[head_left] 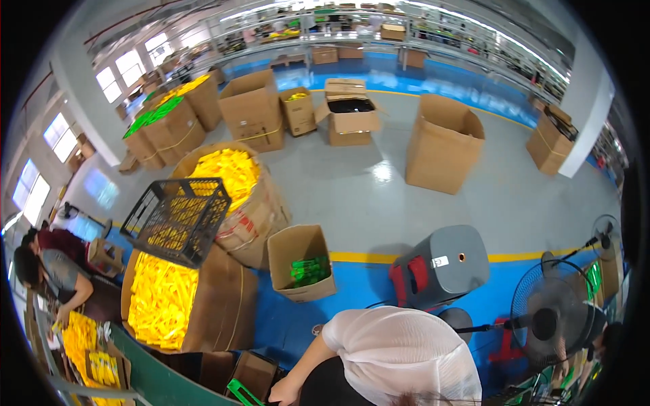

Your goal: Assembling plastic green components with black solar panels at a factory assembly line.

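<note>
Neither my left hand nor my right hand shows in the head view. At the lower edge, a co-worker in a white top (406, 345) and dark apron bends forward, hair just showing at the rim. That person's hand (286, 391) is beside a green plastic piece (242, 392), partly cut off by the frame; whether the fingers grip it is unclear. A small open cardboard box (252, 373) stands just beyond the piece. Farther off, a carton (301, 264) has green parts in its bottom.
Large cartons of yellow parts (162, 298) stand left, a black crate (177, 220) resting across them. A grey machine (443, 264) and a standing fan (545, 321) are right. Several cartons (443, 145) line the grey floor behind. Another person (64, 271) works far left.
</note>
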Tool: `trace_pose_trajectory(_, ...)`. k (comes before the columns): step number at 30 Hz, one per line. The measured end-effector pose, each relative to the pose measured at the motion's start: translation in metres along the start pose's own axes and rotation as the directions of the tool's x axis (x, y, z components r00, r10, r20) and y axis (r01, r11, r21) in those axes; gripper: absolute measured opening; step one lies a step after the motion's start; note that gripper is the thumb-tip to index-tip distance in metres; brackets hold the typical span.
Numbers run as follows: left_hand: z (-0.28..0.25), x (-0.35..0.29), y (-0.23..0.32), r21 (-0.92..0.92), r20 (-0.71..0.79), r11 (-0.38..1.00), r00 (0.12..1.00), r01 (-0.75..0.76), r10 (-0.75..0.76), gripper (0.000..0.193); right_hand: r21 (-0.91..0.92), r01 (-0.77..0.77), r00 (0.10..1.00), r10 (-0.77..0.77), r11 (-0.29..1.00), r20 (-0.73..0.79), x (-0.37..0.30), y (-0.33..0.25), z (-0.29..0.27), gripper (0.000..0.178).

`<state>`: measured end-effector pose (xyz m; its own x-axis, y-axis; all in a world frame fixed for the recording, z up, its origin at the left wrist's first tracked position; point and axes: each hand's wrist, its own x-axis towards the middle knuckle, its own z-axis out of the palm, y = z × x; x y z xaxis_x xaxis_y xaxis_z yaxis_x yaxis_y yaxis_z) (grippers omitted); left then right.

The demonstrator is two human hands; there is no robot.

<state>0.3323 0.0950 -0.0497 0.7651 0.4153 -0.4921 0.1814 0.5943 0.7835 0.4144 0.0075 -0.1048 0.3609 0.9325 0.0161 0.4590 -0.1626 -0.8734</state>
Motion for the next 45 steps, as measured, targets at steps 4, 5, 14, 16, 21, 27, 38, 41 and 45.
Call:
trace_pose_trajectory(4,0.02,0.009,0.001,-0.043,0.057,0.999,0.998,-0.016,0.019,0.023,-0.031,-0.078,0.992,0.074,0.996,-0.103,-0.014,-0.007,-0.025,0.034)
trace_pose_trajectory(5,0.018,0.011,0.005,-0.067,0.047,0.997,0.998,-0.031,0.034,0.023,-0.013,-0.034,0.996,0.033,0.999,-0.083,-0.015,-0.014,-0.032,0.032)
trace_pose_trajectory(14,-0.06,-0.023,0.021,-0.398,-0.186,0.874,0.957,-0.28,0.222,0.032,0.501,-0.039,0.989,0.107,0.865,-0.107,0.02,-0.058,-0.047,0.023)
trace_pose_trajectory(16,-0.051,-0.056,0.042,-0.587,-0.125,0.715,0.915,-0.38,0.383,0.03,0.697,-0.281,0.959,0.219,0.659,0.18,0.034,-0.076,-0.053,0.024)
trace_pose_trajectory(21,-0.087,-0.128,0.042,-0.672,-0.341,0.455,0.789,-0.585,0.511,0.023,0.715,-0.373,0.897,0.032,0.591,0.441,0.06,-0.119,-0.022,0.028)
trace_pose_trajectory(27,-0.104,-0.194,0.001,-0.622,-0.542,0.292,0.669,-0.727,0.509,0.02,0.636,-0.534,0.756,-0.022,0.557,0.654,0.061,-0.16,0.047,0.013)
trace_pose_trajectory(38,-0.102,-0.235,-0.037,-0.467,-0.712,0.301,0.556,-0.831,0.429,0.034,0.538,-0.742,0.553,-0.088,0.401,0.828,0.025,-0.185,0.147,0.014)
trace_pose_trajectory(41,-0.105,-0.229,-0.037,-0.46,-0.64,0.421,0.62,-0.782,0.453,0.036,0.543,-0.686,0.528,-0.183,0.484,0.829,0.014,-0.189,0.147,0.014)
trace_pose_trajectory(45,-0.104,-0.197,-0.032,-0.532,-0.538,0.528,0.746,-0.662,0.393,0.031,0.584,-0.603,0.673,-0.046,0.543,0.738,0.024,-0.149,0.127,0.011)
